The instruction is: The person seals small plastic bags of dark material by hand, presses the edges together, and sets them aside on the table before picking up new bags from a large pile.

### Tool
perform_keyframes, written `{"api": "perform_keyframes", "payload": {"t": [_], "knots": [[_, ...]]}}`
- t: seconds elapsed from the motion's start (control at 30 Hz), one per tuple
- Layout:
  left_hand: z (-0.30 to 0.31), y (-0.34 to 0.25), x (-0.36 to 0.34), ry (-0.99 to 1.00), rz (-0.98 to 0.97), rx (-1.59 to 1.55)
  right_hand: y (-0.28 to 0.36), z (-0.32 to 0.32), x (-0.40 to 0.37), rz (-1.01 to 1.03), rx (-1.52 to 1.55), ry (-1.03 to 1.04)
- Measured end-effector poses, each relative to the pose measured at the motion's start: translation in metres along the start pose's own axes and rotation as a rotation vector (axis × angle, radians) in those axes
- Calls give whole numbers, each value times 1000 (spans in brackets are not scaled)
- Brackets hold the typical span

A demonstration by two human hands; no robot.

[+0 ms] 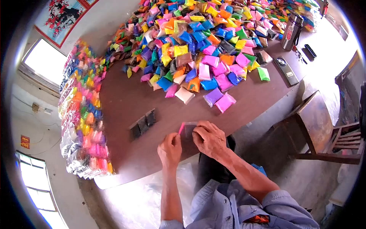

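Note:
Between my two hands, over the table's near edge, is a clear plastic bag (187,131) with a pink strip along its left side. My left hand (169,148) pinches the bag's left side by the pink strip. The fingers of my right hand (207,138) are closed on its right side. Just left of my hands, black packets (143,124) lie side by side on the brown table (126,95). Beyond them, a pink packet (225,102) and a purple packet (213,97) lie at the near edge of a large heap of colourful packets (190,49).
Bagged rows of coloured packets (85,122) line the table's left edge. A steel thermos (292,32), keys (300,56), a black case (310,51) and a flat grey box (286,71) are at the right. A wooden chair (314,122) stands right of the table.

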State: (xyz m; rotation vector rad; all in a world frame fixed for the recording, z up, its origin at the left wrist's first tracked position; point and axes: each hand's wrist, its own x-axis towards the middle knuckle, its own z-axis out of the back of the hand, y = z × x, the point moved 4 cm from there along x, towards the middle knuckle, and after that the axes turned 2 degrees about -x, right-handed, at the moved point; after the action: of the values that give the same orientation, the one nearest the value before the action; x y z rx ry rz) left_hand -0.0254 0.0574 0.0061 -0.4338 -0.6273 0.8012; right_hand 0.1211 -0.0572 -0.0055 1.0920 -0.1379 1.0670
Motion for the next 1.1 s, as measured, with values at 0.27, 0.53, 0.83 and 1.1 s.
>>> {"api": "perform_keyframes", "payload": {"t": [0.27,0.53,0.83,1.1], "knots": [[7,-20,-19,0,44,-144,3,2,2,12,-51,24],[7,0,-17,-15,97,-32,1,-3,-1,23,-76,52],[9,-3,-17,-66,55,-63,3,0,0,16,-70,123],[10,18,-9,-71,118,-8,-1,-6,-2,33,-85,186]]}}
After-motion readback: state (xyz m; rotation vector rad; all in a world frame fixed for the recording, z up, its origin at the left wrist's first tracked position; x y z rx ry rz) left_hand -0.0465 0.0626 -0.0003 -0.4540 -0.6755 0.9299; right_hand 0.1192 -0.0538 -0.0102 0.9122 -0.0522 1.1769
